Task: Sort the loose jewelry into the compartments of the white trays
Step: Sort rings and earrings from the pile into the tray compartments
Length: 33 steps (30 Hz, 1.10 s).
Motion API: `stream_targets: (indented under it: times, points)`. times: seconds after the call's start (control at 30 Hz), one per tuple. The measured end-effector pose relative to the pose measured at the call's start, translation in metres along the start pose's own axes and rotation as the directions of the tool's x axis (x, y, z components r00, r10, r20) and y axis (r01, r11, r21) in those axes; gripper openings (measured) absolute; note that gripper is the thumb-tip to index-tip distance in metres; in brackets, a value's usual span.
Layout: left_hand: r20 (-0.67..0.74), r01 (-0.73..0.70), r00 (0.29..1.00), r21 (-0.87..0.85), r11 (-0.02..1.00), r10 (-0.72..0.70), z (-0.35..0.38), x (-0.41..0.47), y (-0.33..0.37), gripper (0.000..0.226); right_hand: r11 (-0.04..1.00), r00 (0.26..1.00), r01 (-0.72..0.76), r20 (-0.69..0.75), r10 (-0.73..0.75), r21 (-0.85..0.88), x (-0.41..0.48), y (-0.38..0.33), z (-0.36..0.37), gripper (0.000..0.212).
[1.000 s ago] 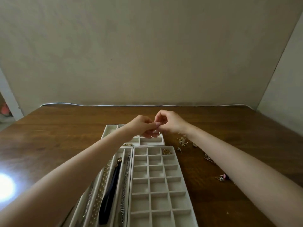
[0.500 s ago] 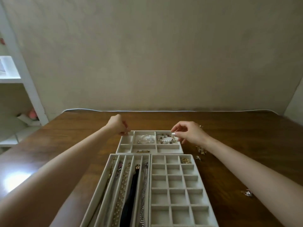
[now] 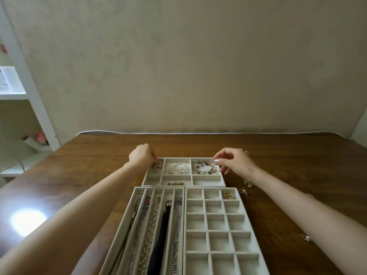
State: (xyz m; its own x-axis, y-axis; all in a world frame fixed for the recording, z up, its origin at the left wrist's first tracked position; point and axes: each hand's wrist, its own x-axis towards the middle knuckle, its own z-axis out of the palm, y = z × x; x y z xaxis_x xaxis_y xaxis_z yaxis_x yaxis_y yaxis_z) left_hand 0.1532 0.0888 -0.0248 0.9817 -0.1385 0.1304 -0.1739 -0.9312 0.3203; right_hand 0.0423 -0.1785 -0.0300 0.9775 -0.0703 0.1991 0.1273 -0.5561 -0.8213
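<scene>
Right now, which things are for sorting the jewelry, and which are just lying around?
For the job: far tray, long-slot tray, grid tray, loose jewelry on the table, left hand, right hand.
Just lying about: white shelf, pink thing on it, white cable behind the table.

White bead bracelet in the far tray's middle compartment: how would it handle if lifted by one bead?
Probably floppy: the white bead bracelet lies in a loose heap, so it would likely hang and swing. Its rounded, glossy beads look slippery to pinch. If nudged, the walls of the far tray should contain it.
</scene>
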Motion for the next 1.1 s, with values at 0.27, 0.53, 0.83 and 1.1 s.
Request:
stream_targets:
  times: [0.27, 0.53, 0.83, 1.1]
  points:
    - [-0.180, -0.089, 0.979, 0.028, 0.996, 0.093, -0.004, -0.009, 0.029, 0.017, 0.999, 1.000, -0.010, 0.002, 0.010, -0.034, -0.003, -0.005, -0.005, 0.006]
    - [-0.109, -0.491, 0.870, -0.134, 0.860, 0.480, 0.005, -0.064, 0.111, 0.015, 0.987, 0.998, -0.042, -0.043, 0.036, -0.158, -0.032, -0.008, -0.027, 0.009]
    - [0.063, -0.646, 0.725, -0.283, 0.709, 0.686, 0.042, -0.113, 0.164, 0.023, 0.945, 0.979, -0.184, -0.139, 0.150, -0.271, -0.083, 0.026, -0.105, 0.012]
    - [0.034, -0.473, 0.865, -0.282, 0.835, 0.501, 0.062, -0.106, 0.198, 0.009, 0.841, 0.965, -0.259, -0.106, 0.238, -0.475, -0.105, 0.048, -0.126, 0.014]
